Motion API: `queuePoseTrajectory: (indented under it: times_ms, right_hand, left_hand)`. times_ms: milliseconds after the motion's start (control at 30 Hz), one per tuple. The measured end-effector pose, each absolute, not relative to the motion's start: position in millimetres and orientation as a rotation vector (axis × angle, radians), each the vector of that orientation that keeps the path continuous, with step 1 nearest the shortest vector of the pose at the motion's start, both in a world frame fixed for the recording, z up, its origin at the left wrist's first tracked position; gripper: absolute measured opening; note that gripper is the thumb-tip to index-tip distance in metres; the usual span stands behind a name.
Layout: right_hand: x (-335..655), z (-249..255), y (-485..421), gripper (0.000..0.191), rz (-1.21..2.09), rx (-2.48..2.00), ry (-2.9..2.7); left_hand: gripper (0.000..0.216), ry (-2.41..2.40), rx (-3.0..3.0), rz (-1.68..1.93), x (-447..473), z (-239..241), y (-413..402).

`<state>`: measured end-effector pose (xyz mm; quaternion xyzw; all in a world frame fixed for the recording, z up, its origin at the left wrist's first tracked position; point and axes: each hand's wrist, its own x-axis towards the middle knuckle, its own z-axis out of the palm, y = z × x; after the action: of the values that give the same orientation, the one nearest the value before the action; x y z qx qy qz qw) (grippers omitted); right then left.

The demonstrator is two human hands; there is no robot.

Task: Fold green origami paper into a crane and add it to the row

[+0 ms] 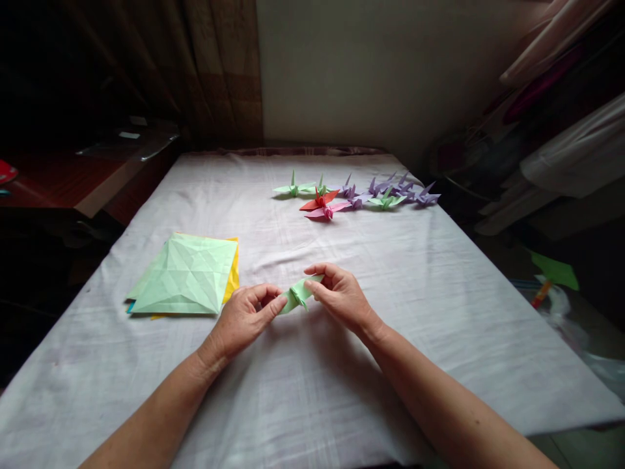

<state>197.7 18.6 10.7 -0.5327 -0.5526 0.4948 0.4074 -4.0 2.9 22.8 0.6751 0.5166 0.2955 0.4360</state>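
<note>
A pale green paper crane point(297, 296) is held between my two hands above the cloth, its wings spread to either side. My left hand point(249, 312) pinches one wing tip between thumb and fingers. The other wing is gripped by my right hand point(339, 293), thumb on the near side. Left of my left hand lies a stack of creased square paper point(188, 273), pale green on top with yellow and blue edges showing beneath.
Finished paper cranes point(351, 195) in green, red, pink and purple stand grouped toward the far right of the white tablecloth point(454, 312). Beyond the table's left edge is a brown wooden surface point(92, 176). Hanging cloth point(576, 150) lines the right side.
</note>
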Motion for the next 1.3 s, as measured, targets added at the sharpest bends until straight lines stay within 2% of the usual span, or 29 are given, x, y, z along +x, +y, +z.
queuePoseTrajectory:
  times_ms: [167,400,1300]
  right_hand:
    - [197,13,17,0.032,1.224,-1.361,-1.336]
    - [205,9,18,0.033,1.184,-1.413,-1.338]
    - [210,8,25,0.037,1.295,-1.378,-1.14]
  left_hand:
    - [0.046,1.288,1.672,0.705,-5,24,2]
    - [0.047,1.247,1.426,0.7,-6,24,2]
    - [0.052,1.258,1.431,0.793,-9,16,7]
